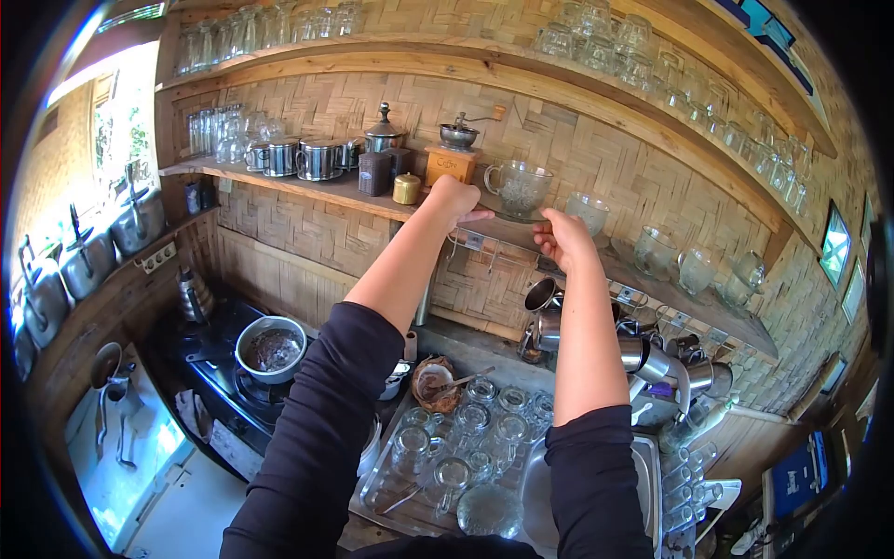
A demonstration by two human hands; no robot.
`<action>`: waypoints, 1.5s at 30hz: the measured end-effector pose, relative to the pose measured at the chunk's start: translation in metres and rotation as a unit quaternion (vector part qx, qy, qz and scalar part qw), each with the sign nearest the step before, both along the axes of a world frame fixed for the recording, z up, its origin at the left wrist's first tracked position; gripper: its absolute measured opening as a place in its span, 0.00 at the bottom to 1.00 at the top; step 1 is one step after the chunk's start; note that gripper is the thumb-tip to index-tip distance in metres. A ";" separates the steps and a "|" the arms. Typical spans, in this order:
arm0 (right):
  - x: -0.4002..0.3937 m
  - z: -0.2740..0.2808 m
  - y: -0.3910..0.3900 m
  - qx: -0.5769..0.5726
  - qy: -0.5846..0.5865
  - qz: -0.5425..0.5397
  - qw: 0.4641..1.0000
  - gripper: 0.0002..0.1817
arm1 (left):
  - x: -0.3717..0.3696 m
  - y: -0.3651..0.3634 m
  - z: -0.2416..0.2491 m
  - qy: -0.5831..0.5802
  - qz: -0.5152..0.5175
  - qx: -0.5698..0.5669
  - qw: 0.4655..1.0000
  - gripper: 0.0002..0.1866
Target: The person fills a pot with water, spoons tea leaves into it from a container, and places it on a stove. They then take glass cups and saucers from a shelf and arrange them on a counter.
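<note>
A clear patterned glass cup (pixel 520 190) with a handle on its left stands upright on a glass saucer (pixel 514 217) at the middle shelf's front edge. My left hand (pixel 456 201) is at the saucer's left side, its fingers reaching to the rim and partly hidden. On the other side my right hand (pixel 566 238) pinches the saucer's right rim, thumb on top and fingers curled. Just behind my left hand sits a wooden coffee grinder (pixel 451 162) with a metal crank. Another glass cup (pixel 588 212) stands right of the held one.
The middle shelf (pixel 326 189) also carries metal pots, a small gold tin (pixel 406 188) and more glass cups. Metal mugs hang below it. Underneath are a tray of upturned glass mugs (pixel 453 473), a sink (pixel 643 466) and a stove with a pot (pixel 270 349).
</note>
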State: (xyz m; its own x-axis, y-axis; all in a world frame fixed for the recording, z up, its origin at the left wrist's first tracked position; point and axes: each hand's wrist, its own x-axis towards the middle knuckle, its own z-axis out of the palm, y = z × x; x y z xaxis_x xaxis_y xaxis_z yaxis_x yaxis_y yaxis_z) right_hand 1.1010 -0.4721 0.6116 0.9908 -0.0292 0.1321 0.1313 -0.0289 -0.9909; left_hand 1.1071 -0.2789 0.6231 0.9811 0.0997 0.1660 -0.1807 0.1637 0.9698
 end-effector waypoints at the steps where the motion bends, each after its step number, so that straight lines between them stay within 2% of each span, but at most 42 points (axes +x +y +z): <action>1: -0.002 -0.002 -0.001 0.041 -0.018 0.000 0.999 0.11 | -0.009 0.000 0.000 0.003 -0.023 -0.009 1.000 0.13; 6: -0.033 -0.014 -0.004 0.068 -0.041 0.011 0.997 0.08 | -0.050 0.003 -0.007 -0.020 -0.074 -0.016 0.997 0.10; 16: -0.125 -0.058 -0.010 0.139 -0.062 0.041 0.987 0.05 | -0.147 0.004 -0.039 -0.007 -0.083 0.033 0.996 0.06; 22: -0.176 -0.075 -0.017 0.137 -0.046 0.023 0.989 0.10 | -0.192 0.003 -0.062 0.024 -0.122 0.067 0.990 0.12; 26: -0.204 -0.098 -0.023 0.125 -0.033 0.040 0.991 0.15 | -0.220 0.001 -0.091 0.002 -0.119 0.061 0.991 0.11; 29: -0.230 -0.116 -0.024 0.125 -0.021 0.040 0.991 0.15 | -0.242 0.000 -0.113 0.017 -0.130 0.069 0.989 0.12; 34: -0.258 -0.152 -0.025 0.133 0.012 0.041 0.990 0.16 | -0.267 0.000 -0.149 0.040 -0.127 0.062 0.989 0.19; 41: -0.295 -0.181 -0.019 0.117 0.036 0.035 0.992 0.17 | -0.310 0.002 -0.183 0.045 -0.148 0.057 0.986 0.21; 42: -0.302 -0.184 -0.018 0.111 0.044 0.024 0.993 0.22 | -0.316 0.002 -0.188 0.048 -0.140 0.063 0.987 0.21; 45: -0.314 -0.201 -0.015 0.100 0.042 0.038 0.993 0.27 | -0.335 0.006 -0.202 0.066 -0.134 0.047 0.988 0.21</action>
